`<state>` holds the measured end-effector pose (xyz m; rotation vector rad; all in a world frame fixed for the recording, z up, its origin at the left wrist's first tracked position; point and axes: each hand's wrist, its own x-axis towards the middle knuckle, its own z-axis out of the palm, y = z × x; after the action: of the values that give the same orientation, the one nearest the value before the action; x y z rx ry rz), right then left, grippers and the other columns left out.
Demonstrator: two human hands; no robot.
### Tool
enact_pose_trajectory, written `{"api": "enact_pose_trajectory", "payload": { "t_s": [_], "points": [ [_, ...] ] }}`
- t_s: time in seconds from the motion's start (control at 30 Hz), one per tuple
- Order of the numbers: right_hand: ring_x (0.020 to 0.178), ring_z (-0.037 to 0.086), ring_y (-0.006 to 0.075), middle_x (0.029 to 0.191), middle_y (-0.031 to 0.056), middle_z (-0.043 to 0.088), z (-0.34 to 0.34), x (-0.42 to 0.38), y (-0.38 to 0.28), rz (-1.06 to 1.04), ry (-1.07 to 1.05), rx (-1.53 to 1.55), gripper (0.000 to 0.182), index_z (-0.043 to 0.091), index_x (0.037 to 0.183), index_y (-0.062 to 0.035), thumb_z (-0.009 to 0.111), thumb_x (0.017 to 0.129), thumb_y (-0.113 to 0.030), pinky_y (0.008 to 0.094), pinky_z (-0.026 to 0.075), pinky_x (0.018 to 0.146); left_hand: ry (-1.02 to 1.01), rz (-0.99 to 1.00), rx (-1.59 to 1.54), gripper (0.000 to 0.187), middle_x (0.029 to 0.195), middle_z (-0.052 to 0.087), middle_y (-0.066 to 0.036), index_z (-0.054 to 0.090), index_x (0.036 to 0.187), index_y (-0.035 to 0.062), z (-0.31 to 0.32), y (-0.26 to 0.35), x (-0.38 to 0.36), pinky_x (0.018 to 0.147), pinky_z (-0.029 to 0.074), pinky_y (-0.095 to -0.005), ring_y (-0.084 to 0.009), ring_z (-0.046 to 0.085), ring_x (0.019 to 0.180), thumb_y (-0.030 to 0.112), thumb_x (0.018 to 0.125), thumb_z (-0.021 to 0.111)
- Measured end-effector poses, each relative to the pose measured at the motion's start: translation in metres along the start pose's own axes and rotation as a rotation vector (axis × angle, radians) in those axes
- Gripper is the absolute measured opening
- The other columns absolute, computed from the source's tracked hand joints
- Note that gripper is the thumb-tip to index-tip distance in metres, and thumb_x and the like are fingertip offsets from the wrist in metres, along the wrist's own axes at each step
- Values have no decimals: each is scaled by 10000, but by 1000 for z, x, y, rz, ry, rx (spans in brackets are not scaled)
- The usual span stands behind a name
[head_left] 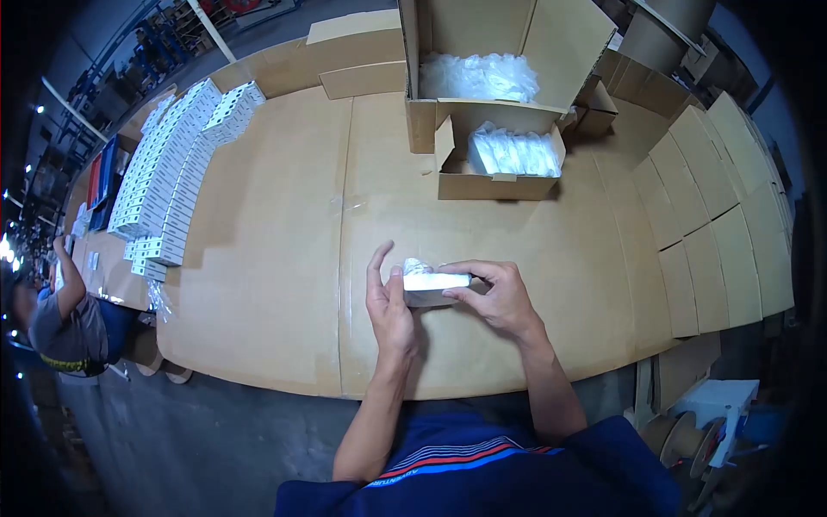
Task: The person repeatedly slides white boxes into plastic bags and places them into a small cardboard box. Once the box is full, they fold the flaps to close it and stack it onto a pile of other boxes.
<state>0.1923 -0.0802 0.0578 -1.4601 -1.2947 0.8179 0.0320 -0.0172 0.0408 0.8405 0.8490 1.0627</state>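
Near the front middle of the cardboard-covered table point(267, 258), a small white box point(431, 291) is held between my two hands. Its white top face catches the light, and some clear crinkled plastic point(417, 266) shows at its far left corner. My left hand point(390, 314) supports the left end with the thumb along it, while one finger sticks up away from the box. At the other end, my right hand point(500, 297) pinches the box between thumb and fingers. What is inside the box cannot be made out.
Stacked small white boxes point(172, 172) stand at the left. At the back, an open carton point(462, 186) holds plastic-wrapped pieces point(514, 153), before a larger carton point(422, 121) with more plastic bags. Brown cartons point(706, 224) line the right edge. Another person point(73, 319) is at far left.
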Motion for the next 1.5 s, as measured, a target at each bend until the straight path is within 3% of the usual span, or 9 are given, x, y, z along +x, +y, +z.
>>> {"api": "enact_pose_trajectory", "payload": {
  "t_s": [0.1,0.23,0.43,0.63,0.73,0.83,0.97,1.17,1.5],
  "points": [
    [1013,742,209,1126,132,772,-1,2,15,-68,4,62,290,758,1113,9,814,835,-53,323,573,897,-95,33,21,463,1090,653,-63,438,1531,110,-5,4,-3,766,578,-302,-132,662,968,197,1086,535],
    [1021,724,224,1127,116,756,-1,-2,17,7,1,222,278,746,1083,13,823,824,-56,336,561,927,-304,247,313,506,1109,664,-79,510,1444,-3,-11,11,-4,877,542,-285,-124,635,1021,-3,972,693],
    [965,714,301,1101,134,744,-15,1,-10,-306,118,-329,313,735,1108,-12,825,820,-94,388,563,882,-326,-14,367,253,1003,700,-33,653,1207,-17,-24,4,6,808,536,-253,-98,644,908,70,979,722],
    [819,693,280,1005,139,730,-46,9,-26,-197,-153,-252,267,731,1098,-16,797,845,-68,356,571,752,-388,22,387,257,1019,703,-40,647,1202,-22,-19,3,16,814,528,-254,-94,640,926,108,992,719],
    [756,694,233,935,134,726,-55,18,-23,-244,-136,-269,210,737,1039,-2,795,844,-54,331,560,670,-456,-3,341,312,1140,676,-74,616,1266,-18,-13,1,26,894,527,-280,-128,637,1030,118,1000,705],
    [678,690,161,907,117,727,-64,26,-22,-305,6,-323,185,735,987,22,810,826,-31,293,540,584,-384,281,332,443,1336,583,-160,536,1401,0,9,6,37,1003,516,-355,-240,604,1204,109,998,682],
    [616,684,94,915,86,685,-76,43,-17,-222,402,-159,167,713,997,44,792,850,31,228,521,504,-362,586,934,631,1477,425,-268,420,1552,108,20,12,63,1097,461,-495,-436,478,1344,109,971,666],
    [668,713,167,953,104,649,-58,94,-8,-451,771,-349,224,689,1067,22,775,860,31,268,636,546,-369,675,1258,720,1481,420,-274,378,1593,181,44,-16,100,1066,460,-534,-457,538,1254,152,946,692],
    [692,686,346,917,166,634,-45,126,32,-331,644,-682,148,686,1005,1,754,878,-32,424,579,590,-339,732,1312,751,1461,450,-257,372,1593,142,44,-22,109,1028,473,-529,-440,554,1217,160,924,711]
  ]
}}
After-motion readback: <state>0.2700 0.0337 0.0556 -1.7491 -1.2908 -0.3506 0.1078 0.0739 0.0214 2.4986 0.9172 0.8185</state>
